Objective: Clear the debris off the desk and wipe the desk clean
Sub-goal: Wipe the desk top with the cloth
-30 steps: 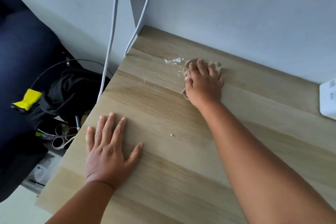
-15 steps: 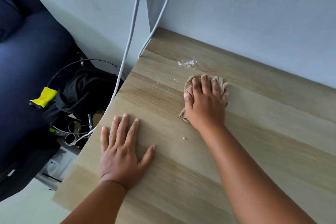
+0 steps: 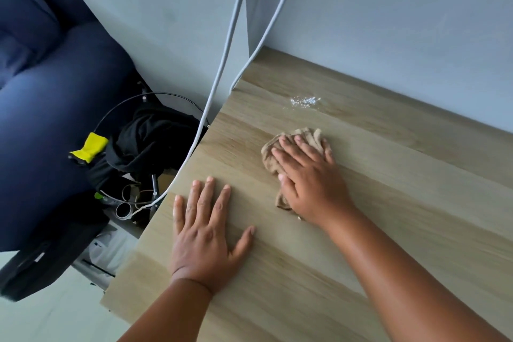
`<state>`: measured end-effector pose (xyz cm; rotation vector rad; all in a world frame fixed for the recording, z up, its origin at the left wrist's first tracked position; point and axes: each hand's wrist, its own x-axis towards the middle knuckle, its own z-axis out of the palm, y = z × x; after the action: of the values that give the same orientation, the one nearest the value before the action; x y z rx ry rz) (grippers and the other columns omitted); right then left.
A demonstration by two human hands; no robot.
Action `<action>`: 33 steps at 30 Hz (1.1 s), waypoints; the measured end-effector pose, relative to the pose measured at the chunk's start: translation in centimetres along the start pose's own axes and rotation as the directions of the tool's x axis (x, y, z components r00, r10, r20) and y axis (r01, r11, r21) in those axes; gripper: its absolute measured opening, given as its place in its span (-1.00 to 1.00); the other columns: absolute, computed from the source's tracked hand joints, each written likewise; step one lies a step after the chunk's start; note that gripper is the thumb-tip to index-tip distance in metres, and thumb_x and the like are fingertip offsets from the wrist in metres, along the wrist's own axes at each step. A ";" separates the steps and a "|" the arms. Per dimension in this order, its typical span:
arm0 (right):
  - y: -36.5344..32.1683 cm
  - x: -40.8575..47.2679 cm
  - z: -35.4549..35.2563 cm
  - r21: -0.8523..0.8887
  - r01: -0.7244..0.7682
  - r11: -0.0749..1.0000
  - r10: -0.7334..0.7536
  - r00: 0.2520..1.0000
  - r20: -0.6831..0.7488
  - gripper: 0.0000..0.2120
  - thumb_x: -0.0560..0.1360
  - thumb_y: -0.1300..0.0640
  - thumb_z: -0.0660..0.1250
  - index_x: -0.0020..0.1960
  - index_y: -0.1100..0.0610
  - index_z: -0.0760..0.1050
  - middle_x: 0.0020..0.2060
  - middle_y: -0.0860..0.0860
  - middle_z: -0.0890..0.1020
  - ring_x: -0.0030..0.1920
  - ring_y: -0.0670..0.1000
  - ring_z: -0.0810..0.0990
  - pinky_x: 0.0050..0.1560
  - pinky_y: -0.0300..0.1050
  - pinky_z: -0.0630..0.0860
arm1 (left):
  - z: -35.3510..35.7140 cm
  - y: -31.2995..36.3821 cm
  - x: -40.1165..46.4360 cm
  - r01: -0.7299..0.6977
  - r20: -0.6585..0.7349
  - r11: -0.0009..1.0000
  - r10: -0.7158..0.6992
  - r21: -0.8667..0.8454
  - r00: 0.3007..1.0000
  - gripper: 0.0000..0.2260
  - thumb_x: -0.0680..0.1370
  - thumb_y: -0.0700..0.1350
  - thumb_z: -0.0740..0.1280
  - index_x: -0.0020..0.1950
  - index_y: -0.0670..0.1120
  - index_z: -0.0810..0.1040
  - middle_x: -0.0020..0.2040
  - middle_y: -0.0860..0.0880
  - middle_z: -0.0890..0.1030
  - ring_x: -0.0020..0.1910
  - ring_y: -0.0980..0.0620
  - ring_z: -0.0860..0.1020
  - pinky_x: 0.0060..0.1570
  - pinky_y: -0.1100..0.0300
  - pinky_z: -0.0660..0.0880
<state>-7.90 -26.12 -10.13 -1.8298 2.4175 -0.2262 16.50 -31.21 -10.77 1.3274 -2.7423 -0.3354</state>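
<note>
The right hand (image 3: 311, 175) presses a crumpled tan cloth (image 3: 301, 139) flat onto the wooden worktop (image 3: 402, 203), fingers straight over it, not curled round it. The left hand (image 3: 204, 233) lies open and spread on the wood, holding nothing. White crumbs (image 3: 304, 100) sit beyond the cloth, near the wall. A careless sweep could scatter them off the left edge, into the wire basket (image 3: 144, 147) below.

R hand (image 3: 311, 180) dragged cloth (image 3: 298, 144) back from white crumbs (image 3: 304, 101), toward desk (image 3: 416, 203) front.
</note>
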 end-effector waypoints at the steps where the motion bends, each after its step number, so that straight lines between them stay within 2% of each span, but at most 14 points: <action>1: 0.2 0.5 0.0 -0.002 -0.057 0.998 0.057 0.998 -0.008 -0.47 0.56 -0.07 0.14 0.51 -0.03 0.43 0.57 -0.02 0.37 0.58 0.12 0.30 0.55 0.34 0.09 | 0.0 0.0 0.0 0.002 -0.002 1.000 -0.002 -0.003 1.000 -0.24 0.54 0.43 0.14 0.60 -0.01 0.28 0.66 -0.09 0.17 0.67 -0.08 -0.03 0.57 -0.28 0.04; 4: -1.4 4.0 0.2 0.009 -0.232 0.973 0.232 0.973 -0.002 -0.46 0.57 -0.06 0.13 0.54 -0.02 0.37 0.60 0.01 0.30 0.61 0.15 0.20 0.58 0.35 -0.01 | 0.0 0.1 0.0 0.006 0.003 1.000 -0.006 0.000 1.000 -0.24 0.53 0.42 0.15 0.60 -0.01 0.29 0.66 -0.09 0.17 0.67 -0.08 -0.03 0.57 -0.27 0.02; 7: -4.6 7.8 0.7 0.051 -0.267 0.962 0.267 0.964 0.014 -0.45 0.57 -0.07 0.11 0.55 -0.02 0.33 0.63 0.04 0.24 0.63 0.20 0.13 0.58 0.37 -0.06 | 0.0 0.0 0.0 0.010 0.004 1.000 -0.010 -0.002 1.000 -0.24 0.54 0.42 0.14 0.61 0.00 0.27 0.66 -0.08 0.15 0.67 -0.07 -0.04 0.57 -0.26 0.02; 9: -6.8 8.9 0.9 0.056 -0.195 0.979 0.194 0.981 0.021 -0.44 0.56 -0.07 0.09 0.54 -0.01 0.34 0.62 0.05 0.25 0.62 0.21 0.14 0.57 0.37 -0.07 | 0.0 0.0 0.0 0.013 0.006 1.000 -0.013 0.002 1.000 -0.24 0.54 0.43 0.14 0.61 0.00 0.27 0.66 -0.08 0.15 0.67 -0.06 -0.05 0.58 -0.25 0.01; 12: -8.2 7.6 1.3 0.040 0.004 0.999 -0.006 0.999 0.036 -0.47 0.55 -0.06 0.13 0.51 -0.03 0.39 0.60 0.01 0.31 0.60 0.17 0.20 0.57 0.34 -0.04 | 0.1 0.0 0.0 0.013 0.008 1.000 -0.013 0.015 1.000 -0.24 0.54 0.43 0.14 0.61 0.00 0.26 0.66 -0.08 0.15 0.67 -0.06 -0.05 0.58 -0.25 0.01; 14: -6.9 5.4 1.2 0.047 0.100 0.994 -0.102 0.994 0.048 -0.48 0.55 -0.06 0.16 0.50 -0.04 0.41 0.58 -0.03 0.34 0.60 0.11 0.23 0.56 0.33 0.02 | 0.1 0.0 0.0 0.008 0.007 1.000 -0.008 0.014 1.000 -0.24 0.53 0.42 0.15 0.60 0.00 0.28 0.66 -0.08 0.16 0.67 -0.06 -0.04 0.58 -0.26 0.02; 16: -4.4 2.7 0.9 0.046 0.112 0.993 -0.114 0.992 0.046 -0.48 0.55 -0.06 0.18 0.49 -0.06 0.43 0.57 -0.06 0.37 0.59 0.08 0.26 0.55 0.33 0.09 | 0.0 0.0 0.0 0.005 0.004 1.000 -0.005 0.008 1.000 -0.24 0.53 0.42 0.15 0.60 -0.02 0.30 0.65 -0.09 0.17 0.67 -0.07 -0.02 0.58 -0.26 0.02; 18: -0.9 0.1 0.3 0.041 0.044 0.998 -0.045 0.999 0.020 -0.49 0.56 -0.05 0.21 0.50 -0.05 0.44 0.56 -0.06 0.37 0.57 0.09 0.30 0.55 0.33 0.11 | 0.0 0.0 0.0 0.004 0.002 1.000 -0.004 -0.001 1.000 -0.23 0.53 0.43 0.14 0.60 -0.02 0.30 0.65 -0.09 0.18 0.67 -0.08 -0.02 0.58 -0.26 0.02; 20: 2.8 -1.7 -0.4 0.043 -0.099 0.994 0.100 0.995 -0.006 -0.49 0.57 -0.04 0.19 0.51 -0.02 0.44 0.57 -0.03 0.37 0.57 0.13 0.31 0.56 0.33 0.10 | 0.0 0.0 0.0 0.003 0.000 1.000 -0.003 -0.002 1.000 -0.23 0.53 0.43 0.13 0.60 -0.02 0.30 0.65 -0.09 0.18 0.67 -0.08 -0.03 0.58 -0.26 0.02; 23: 6.6 -1.3 -1.2 0.022 -0.344 0.939 0.345 0.938 -0.028 -0.44 0.57 -0.06 0.10 0.55 0.01 0.39 0.59 0.00 0.32 0.60 0.15 0.24 0.59 0.32 0.01 | 0.1 0.0 0.0 0.000 -0.002 1.000 0.000 -0.005 1.000 -0.23 0.54 0.43 0.12 0.59 -0.03 0.31 0.65 -0.09 0.18 0.67 -0.08 -0.02 0.57 -0.27 0.04; 26: 7.9 2.8 -1.2 0.038 -0.478 0.877 0.479 0.877 -0.030 -0.41 0.57 -0.10 0.02 0.58 -0.03 0.32 0.62 -0.03 0.24 0.63 0.13 0.12 0.60 0.34 -0.08 | 0.0 0.0 0.0 -0.001 0.007 1.000 0.001 -0.004 1.000 -0.24 0.54 0.42 0.13 0.59 -0.03 0.31 0.65 -0.08 0.18 0.67 -0.08 -0.03 0.57 -0.27 0.03; 29: 7.7 7.7 -1.2 0.074 -0.505 0.860 0.507 0.862 -0.005 -0.45 0.62 -0.08 0.07 0.60 -0.06 0.25 0.65 -0.06 0.16 0.65 0.12 0.03 0.57 0.38 -0.11 | 0.1 -0.1 -0.1 -0.002 0.012 1.000 0.002 -0.002 1.000 -0.24 0.53 0.42 0.15 0.60 -0.03 0.31 0.65 -0.08 0.17 0.67 -0.08 -0.03 0.57 -0.27 0.03; 33: 6.4 9.2 -1.0 0.083 -0.349 0.933 0.348 0.937 0.032 -0.47 0.65 -0.05 0.05 0.62 -0.09 0.21 0.65 -0.09 0.14 0.66 0.08 -0.01 0.60 0.31 -0.18 | -0.1 0.0 -0.1 0.000 0.015 1.000 0.000 -0.006 1.000 -0.24 0.53 0.42 0.14 0.59 -0.03 0.31 0.65 -0.08 0.17 0.67 -0.07 -0.04 0.57 -0.27 0.03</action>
<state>-16.68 -33.20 -10.17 -1.3293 2.6181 -0.2772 16.58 -31.17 -10.70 1.3294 -2.7508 -0.3548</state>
